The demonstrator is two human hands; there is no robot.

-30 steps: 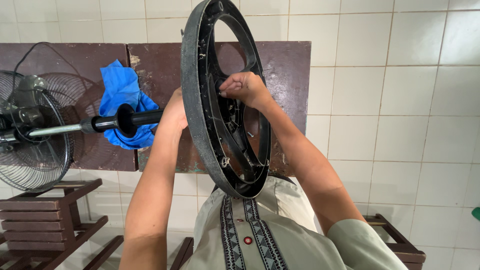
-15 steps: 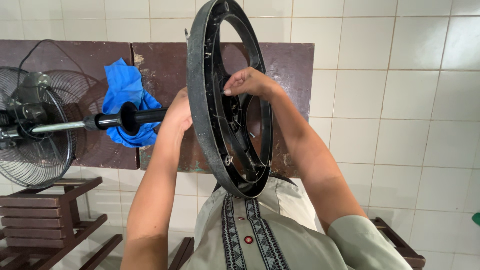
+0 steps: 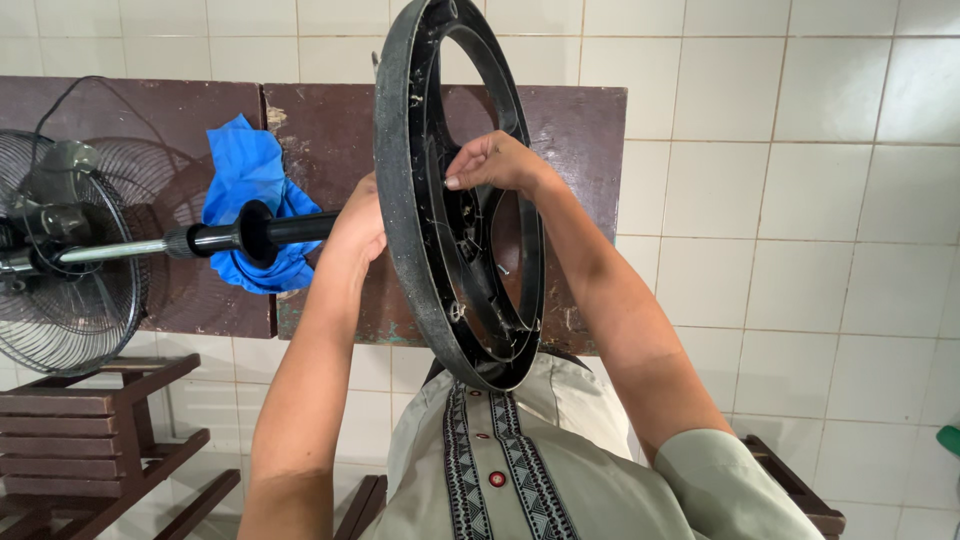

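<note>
A round black fan base (image 3: 405, 200), dusty and with open spokes, stands on edge in front of me. A black and chrome pole (image 3: 215, 238) runs from it leftward to a wire fan head (image 3: 60, 255) lying on its side. My left hand (image 3: 355, 225) is behind the base's rim where the pole meets it, gripping there; its fingers are hidden. My right hand (image 3: 495, 160) reaches into the underside of the base near the hub, fingertips pinched on something small that I cannot make out.
A blue cloth (image 3: 245, 190) lies on a dark brown table (image 3: 580, 130) behind the pole. Dark wooden stools (image 3: 90, 430) stand at lower left, another wooden piece (image 3: 795, 490) at lower right. The floor is pale tile (image 3: 800, 250).
The base and both hands have shifted slightly in the view; my right hand's fingers stay working at the hub. Nothing was let go.
</note>
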